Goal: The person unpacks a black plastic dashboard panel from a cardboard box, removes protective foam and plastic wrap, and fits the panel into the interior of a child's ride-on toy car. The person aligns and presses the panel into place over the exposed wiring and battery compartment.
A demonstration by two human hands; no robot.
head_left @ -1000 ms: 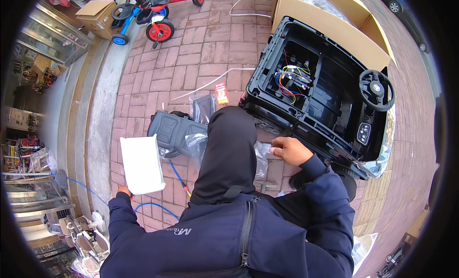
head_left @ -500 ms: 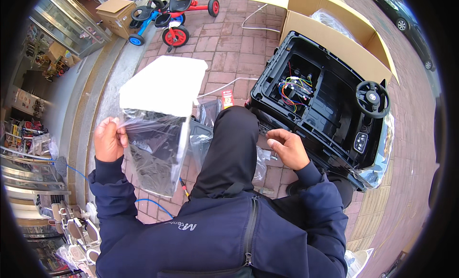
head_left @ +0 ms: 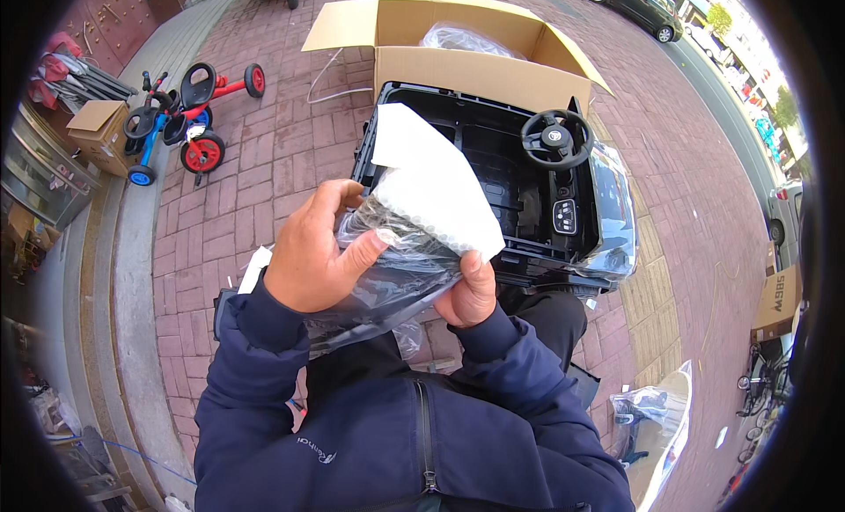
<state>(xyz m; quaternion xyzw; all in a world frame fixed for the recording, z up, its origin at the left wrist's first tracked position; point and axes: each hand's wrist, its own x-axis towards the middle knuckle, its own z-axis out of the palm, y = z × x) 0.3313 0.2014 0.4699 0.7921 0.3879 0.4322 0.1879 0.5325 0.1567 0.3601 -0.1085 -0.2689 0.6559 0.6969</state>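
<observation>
1 left grip (head_left: pixel 308 252) | 1 right grip (head_left: pixel 472 296) | both on 1 bag (head_left: pixel 387 281)

head camera: left head-worn fisheye
facing: down over reddish brick pavement (head_left: pixel 282 129)
near: bare left hand (head_left: pixel 312 250), bare right hand (head_left: pixel 471 296)

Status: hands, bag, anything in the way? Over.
Left hand, right hand: gripping clear plastic bag. White sheet at its far end, partly hiding ride-on toy car.

Brick street pavement (head_left: pixel 255 173) outdoors, dark car (head_left: pixel 638 10) alongside
</observation>
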